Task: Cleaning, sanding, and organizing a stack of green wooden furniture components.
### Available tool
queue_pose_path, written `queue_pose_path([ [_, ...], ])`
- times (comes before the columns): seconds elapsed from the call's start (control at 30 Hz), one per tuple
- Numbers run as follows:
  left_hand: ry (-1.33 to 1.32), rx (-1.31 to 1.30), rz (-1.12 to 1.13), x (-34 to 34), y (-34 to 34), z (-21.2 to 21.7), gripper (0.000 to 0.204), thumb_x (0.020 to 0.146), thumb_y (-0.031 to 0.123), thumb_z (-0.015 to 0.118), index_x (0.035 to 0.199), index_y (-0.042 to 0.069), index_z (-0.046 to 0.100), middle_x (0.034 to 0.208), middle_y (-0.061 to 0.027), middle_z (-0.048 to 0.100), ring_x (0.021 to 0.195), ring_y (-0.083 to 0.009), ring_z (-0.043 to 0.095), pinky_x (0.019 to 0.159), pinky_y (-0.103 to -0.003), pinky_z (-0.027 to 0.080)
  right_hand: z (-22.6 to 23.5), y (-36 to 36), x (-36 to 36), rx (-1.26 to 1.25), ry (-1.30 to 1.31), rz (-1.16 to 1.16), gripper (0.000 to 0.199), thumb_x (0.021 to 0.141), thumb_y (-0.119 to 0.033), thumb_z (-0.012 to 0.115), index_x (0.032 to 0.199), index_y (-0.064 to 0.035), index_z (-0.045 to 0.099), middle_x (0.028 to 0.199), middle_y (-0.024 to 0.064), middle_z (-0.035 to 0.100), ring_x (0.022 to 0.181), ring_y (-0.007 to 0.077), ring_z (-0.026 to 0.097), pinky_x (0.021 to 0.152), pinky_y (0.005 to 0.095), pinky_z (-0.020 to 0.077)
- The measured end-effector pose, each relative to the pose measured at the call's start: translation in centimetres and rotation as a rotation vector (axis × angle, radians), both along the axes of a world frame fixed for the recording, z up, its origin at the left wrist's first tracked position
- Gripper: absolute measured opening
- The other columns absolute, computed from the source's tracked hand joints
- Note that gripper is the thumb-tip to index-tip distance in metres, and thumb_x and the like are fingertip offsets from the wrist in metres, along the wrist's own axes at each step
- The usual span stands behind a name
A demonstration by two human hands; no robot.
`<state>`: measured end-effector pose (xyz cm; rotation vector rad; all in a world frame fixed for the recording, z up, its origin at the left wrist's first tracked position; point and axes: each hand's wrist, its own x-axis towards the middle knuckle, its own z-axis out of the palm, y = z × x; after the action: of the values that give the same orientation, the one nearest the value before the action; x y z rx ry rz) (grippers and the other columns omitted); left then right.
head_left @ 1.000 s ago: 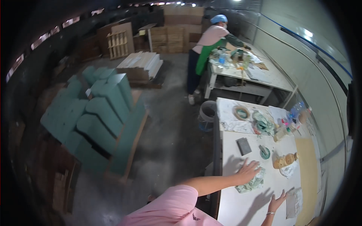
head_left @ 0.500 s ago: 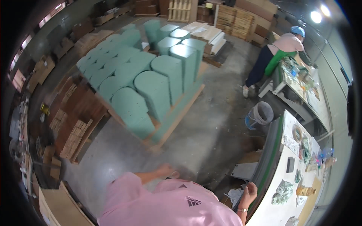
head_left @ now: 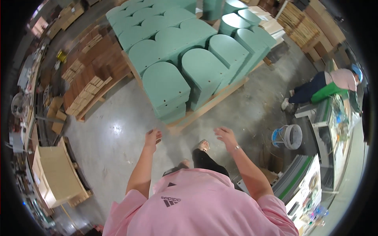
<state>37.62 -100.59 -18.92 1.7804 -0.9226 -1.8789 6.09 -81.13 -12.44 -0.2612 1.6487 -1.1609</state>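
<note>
Green arch-topped panels (head_left: 167,88), matte, flat-faced, one end rounded, other square; stacked in several piles on wooden pallet (head_left: 204,108), filling upper middle of view on grey concrete floor (head_left: 114,133). Nearest pile shows small holes along edge. Wood-block stacks (head_left: 84,96) left of pallet. Second person (head_left: 327,84), green apron, blue cap, bends at tabletop (head_left: 338,118) far right. White bucket (head_left: 291,136) near it. Left hand (head_left: 152,137) empty, fingers loosely curled, near pallet corner. Right hand (head_left: 225,135) empty, fingers spread, over floor, apart from panels.
</note>
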Motion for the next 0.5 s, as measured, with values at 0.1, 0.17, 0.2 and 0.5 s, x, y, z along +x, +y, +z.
queue_pose_path([
  [0.1,0.002,0.035,0.038,-1.3,-1.6,1.6,0.032,0.089,0.036,0.059,0.103,0.007,0.06,0.097,-0.0067,0.066,0.09,-0.019,0.063,0.081,-0.038,0.047,-3.6,-6.9,-0.6,-0.001,-0.145,0.06,0.047,0.093,-0.036,0.055,0.128,-0.0047,0.055,0.123,0.0063,0.061,0.118,0.0189,0.052,0.101,0.0357,0.0381],
  [0.17,0.084,-0.007,0.085,-1.3,-2.7,1.8,0.044,0.09,0.04,0.057,0.115,0.004,0.058,0.104,-0.0076,0.065,0.098,-0.019,0.06,0.084,-0.037,0.045,-3.6,-11.3,0.1,0.017,-0.17,0.098,0.051,0.094,-0.04,0.052,0.133,-0.006,0.051,0.131,0.0061,0.055,0.125,0.0191,0.047,0.105,0.0364,0.033],
  [0.2,0.077,0.005,0.09,-1.3,-3.5,1.9,0.044,0.09,0.04,0.057,0.115,0.004,0.058,0.104,-0.0076,0.065,0.098,-0.019,0.06,0.084,-0.037,0.045,-3.7,-12.7,0.8,0.024,-0.182,0.12,0.056,0.095,-0.044,0.049,0.138,-0.0072,0.046,0.139,0.0059,0.05,0.132,0.0194,0.041,0.11,0.0371,0.028],
  [0.5,0.63,-0.117,-0.002,-4.0,-9.4,4.5,0.059,0.099,0.047,0.043,0.137,0.002,0.045,0.136,-0.0103,0.051,0.125,-0.0218,0.046,0.107,-0.035,0.032,-5.8,-17.3,3.9,-0.189,-0.496,-0.158,0.07,0.098,-0.052,0.037,0.15,-0.0073,0.024,0.156,0.0039,0.026,0.143,0.0204,0.025,0.118,0.0339,0.0141],
])
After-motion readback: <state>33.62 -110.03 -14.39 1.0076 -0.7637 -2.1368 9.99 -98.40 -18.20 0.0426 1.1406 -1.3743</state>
